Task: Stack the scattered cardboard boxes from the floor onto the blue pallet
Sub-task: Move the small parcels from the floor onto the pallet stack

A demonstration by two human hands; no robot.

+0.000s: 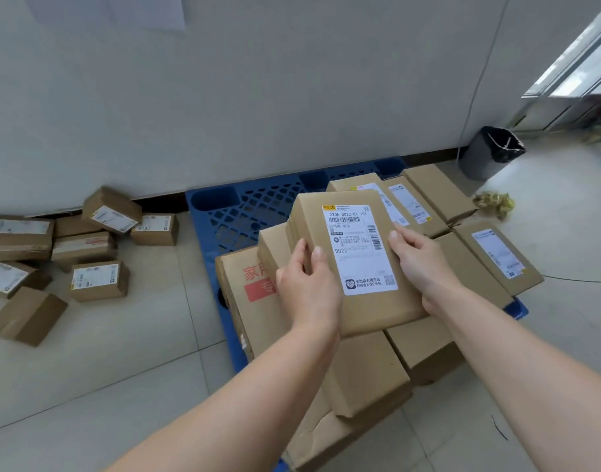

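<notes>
Over blue pallet (248,209), white-labelled box (357,260)

About eight floor boxes (99,281), ten pallet boxes (496,257), one held box (370,311), one blue pallet (244,212), one bin (486,155).

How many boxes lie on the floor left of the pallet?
8 boxes in one cluster: three at the back, one tilted on them, three in the middle, one nearest. More may be hidden.
</notes>
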